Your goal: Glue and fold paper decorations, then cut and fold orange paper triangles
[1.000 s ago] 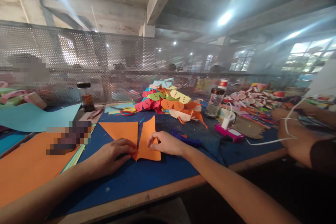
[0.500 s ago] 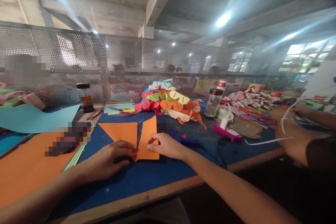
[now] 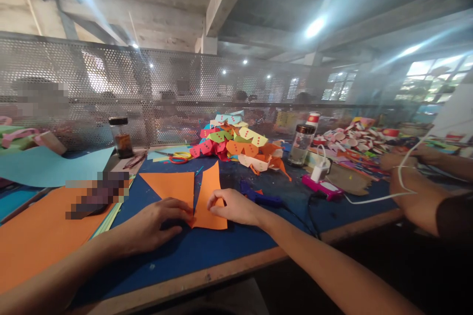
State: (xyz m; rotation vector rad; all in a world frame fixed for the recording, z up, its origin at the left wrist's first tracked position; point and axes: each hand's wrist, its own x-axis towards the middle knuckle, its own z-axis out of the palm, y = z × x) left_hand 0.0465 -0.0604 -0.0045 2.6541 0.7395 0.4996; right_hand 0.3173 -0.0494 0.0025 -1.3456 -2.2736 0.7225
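Observation:
An orange paper (image 3: 173,185) lies on the blue tabletop in front of me, with a gap running down between its left part and a narrower, slightly raised right part. The two parts meet near the bottom; whether they are one piece I cannot tell. My left hand (image 3: 162,224) rests palm down, its fingers stretched over the lower left part and its thumb apart. On the right part, my right hand (image 3: 234,205) has curled fingers and thumb closed at the paper's edge. Close to that hand lies a blue glue gun (image 3: 258,196) with a black cord.
Behind the paper is a pile of coloured paper masks (image 3: 236,142), with scissors (image 3: 176,158) to its left. Jars (image 3: 122,138) (image 3: 301,145) and a pink power strip (image 3: 322,187) stand around. Orange sheets (image 3: 33,236) lie left. A co-worker's arms (image 3: 417,192) reach in at right.
The right part of the orange paper has shifted slightly, its lower right corner now lower and farther right. My right hand has moved a little; my left hand stays in place.

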